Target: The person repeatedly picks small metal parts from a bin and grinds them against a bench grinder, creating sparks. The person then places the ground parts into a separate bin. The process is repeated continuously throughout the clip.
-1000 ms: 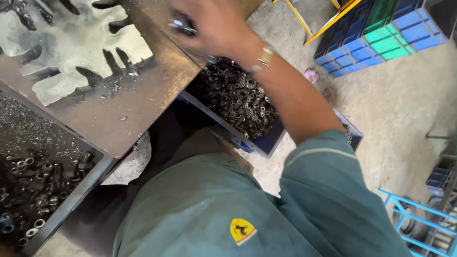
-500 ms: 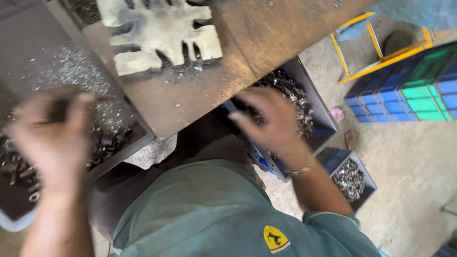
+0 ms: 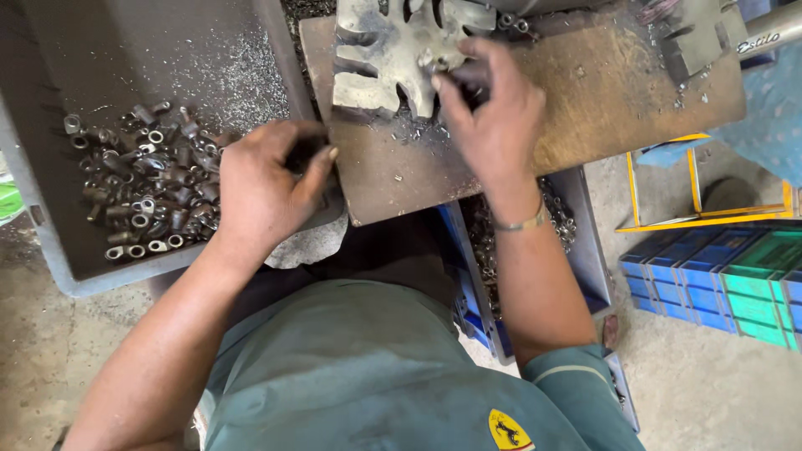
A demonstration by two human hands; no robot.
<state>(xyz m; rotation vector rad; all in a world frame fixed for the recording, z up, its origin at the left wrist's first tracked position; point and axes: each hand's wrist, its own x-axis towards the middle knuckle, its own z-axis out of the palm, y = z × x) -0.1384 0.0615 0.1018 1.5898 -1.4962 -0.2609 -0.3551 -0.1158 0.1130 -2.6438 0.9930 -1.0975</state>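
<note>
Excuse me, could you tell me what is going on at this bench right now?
A person in a green shirt is working over a metal plate on the bench. The right hand pinches a small dark part at a slotted metal fixture. The left hand rests at the edge of a grey tray holding a pile of small metal lugs. Another bin of parts sits below the plate.

Whatever the right hand [image 3: 493,117] pinches is hidden by its fingers; the slotted plate [image 3: 393,46] runs off the top edge.
</note>
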